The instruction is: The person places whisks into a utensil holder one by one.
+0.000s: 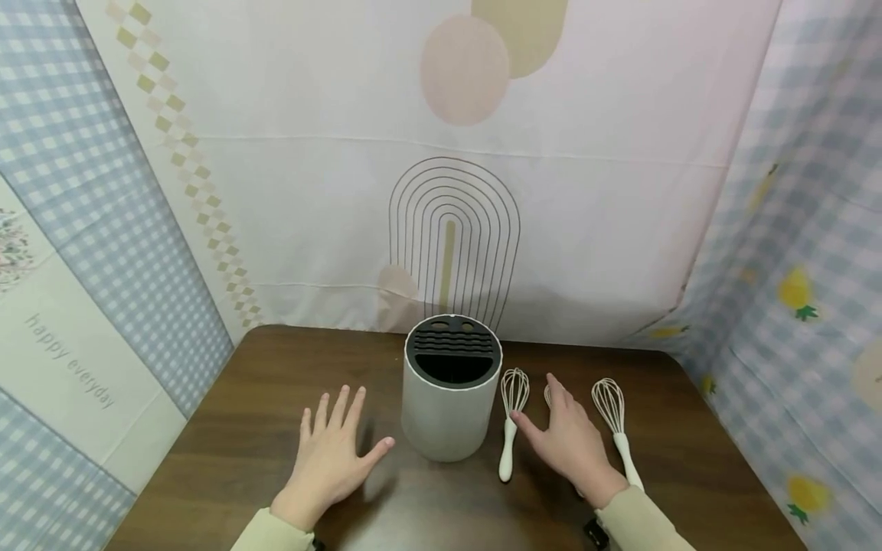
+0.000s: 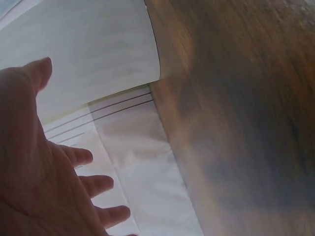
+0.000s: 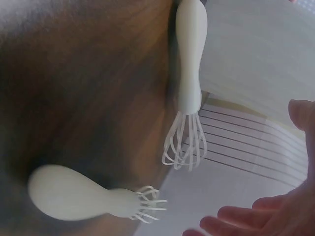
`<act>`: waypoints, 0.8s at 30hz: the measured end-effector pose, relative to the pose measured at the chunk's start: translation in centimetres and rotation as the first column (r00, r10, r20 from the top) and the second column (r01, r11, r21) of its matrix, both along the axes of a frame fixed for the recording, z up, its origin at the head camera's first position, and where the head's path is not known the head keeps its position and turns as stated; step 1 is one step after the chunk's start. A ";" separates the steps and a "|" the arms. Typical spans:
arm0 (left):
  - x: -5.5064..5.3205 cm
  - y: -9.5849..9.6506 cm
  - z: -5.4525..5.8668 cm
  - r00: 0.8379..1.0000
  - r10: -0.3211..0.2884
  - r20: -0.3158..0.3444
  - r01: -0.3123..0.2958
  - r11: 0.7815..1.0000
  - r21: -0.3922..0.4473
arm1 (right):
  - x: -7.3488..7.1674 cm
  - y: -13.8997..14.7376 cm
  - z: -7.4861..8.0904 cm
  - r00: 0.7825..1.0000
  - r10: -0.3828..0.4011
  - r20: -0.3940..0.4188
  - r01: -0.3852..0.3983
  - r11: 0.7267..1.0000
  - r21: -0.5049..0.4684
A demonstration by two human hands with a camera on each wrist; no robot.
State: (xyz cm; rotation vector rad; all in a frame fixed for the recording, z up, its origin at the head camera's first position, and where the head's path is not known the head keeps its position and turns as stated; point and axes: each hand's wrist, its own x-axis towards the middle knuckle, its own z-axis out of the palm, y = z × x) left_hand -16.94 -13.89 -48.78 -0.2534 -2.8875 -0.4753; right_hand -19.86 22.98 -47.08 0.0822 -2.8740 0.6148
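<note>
A white cylindrical utensil holder (image 1: 444, 425) with a black slotted top (image 1: 452, 348) stands upright on the table. My left hand (image 1: 329, 463), fingers spread and straight, hovers left of it, apart from it. On the holder's right lies a white whisk (image 1: 507, 448). Over a second whisk (image 1: 547, 395) is my right hand (image 1: 568, 444), fingers extended and holding nothing; most of that whisk is hidden under it. A third whisk (image 1: 623, 444) lies farther right. Two whisk handles show in the right wrist view, one upper (image 3: 191, 54), one lower (image 3: 69, 192).
The brown wooden table (image 1: 276, 383) meets a white patterned cloth (image 1: 310, 229) at its back edge. Blue checked cloth hangs at the left (image 1: 103, 153) and at the right (image 1: 758, 306).
</note>
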 end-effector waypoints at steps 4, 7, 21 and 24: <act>0.0 0.2 0.0 0.999 -0.029 0.035 0.027 0.998 0.051 | -0.1 0.2 -0.3 0.998 -0.024 0.050 0.028 0.996 -0.086; 0.0 0.4 0.2 0.998 -0.046 0.044 0.042 0.995 0.088 | -0.1 0.3 -0.5 0.998 -0.025 0.051 0.032 0.991 -0.131; -0.8 1.9 2.1 0.979 -0.184 0.086 0.111 0.838 0.535 | -1.0 -0.3 -1.4 0.993 -0.019 0.115 0.059 0.933 -0.354; -1.3 2.5 2.9 0.978 -0.207 0.010 0.157 0.773 0.614 | -1.1 -0.3 -1.7 0.990 -0.013 0.139 0.065 0.927 -0.370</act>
